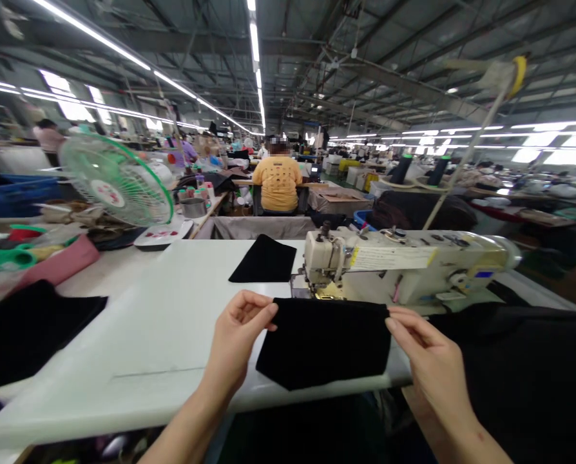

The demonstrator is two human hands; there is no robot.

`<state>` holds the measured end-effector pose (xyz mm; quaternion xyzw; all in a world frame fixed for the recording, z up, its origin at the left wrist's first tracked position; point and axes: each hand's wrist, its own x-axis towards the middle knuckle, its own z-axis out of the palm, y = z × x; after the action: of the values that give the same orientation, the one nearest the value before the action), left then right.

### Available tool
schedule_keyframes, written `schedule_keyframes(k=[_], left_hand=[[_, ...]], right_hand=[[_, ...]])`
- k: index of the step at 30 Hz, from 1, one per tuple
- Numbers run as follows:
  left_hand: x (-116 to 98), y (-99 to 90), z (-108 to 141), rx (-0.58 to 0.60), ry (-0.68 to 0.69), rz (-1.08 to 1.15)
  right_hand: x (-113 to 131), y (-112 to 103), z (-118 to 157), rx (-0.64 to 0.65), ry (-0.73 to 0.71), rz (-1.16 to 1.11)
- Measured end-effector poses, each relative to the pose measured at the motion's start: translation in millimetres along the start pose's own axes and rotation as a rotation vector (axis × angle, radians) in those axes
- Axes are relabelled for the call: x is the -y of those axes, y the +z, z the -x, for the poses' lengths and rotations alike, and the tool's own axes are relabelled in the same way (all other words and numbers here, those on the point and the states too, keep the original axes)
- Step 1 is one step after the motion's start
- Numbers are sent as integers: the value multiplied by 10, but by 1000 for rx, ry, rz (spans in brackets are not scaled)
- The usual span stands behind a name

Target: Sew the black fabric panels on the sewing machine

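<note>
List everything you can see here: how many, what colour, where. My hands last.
Smooth flat worktable: one, white, foreground
Metal sewing machine: one, cream, table's right side
Flat angular cloth piece: one, black, between both hands
Small angular cloth panel: one, black, on the table, left of the machine head
Large loose cloths: two, black, far left and far right
Round wire-caged fan: one, green and white, back left
Folded cloth strip: one, pink, left
Tall thread cones: two, dark, behind the machine
Seated person: one, yellow top, centre background
Long ceiling lights: several, white, overhead
Left hand: one, bare, cloth's left corner
Right hand: one, bare, cloth's right corner
</note>
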<state>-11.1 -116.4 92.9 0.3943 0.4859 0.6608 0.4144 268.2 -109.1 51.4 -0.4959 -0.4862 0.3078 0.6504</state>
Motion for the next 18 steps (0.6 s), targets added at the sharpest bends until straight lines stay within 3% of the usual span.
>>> schedule_keyframes(k=[3, 7, 18], left_hand=[[-14, -12, -26, -44, -12, -36], [1, -31, -72, -93, -49, -50], [91, -131, -58, -43, 78, -147]], right_hand=[[79, 31, -5, 27, -52, -13], [197, 83, -47, 25, -8, -91], [405, 121, -20, 1, 15, -90]])
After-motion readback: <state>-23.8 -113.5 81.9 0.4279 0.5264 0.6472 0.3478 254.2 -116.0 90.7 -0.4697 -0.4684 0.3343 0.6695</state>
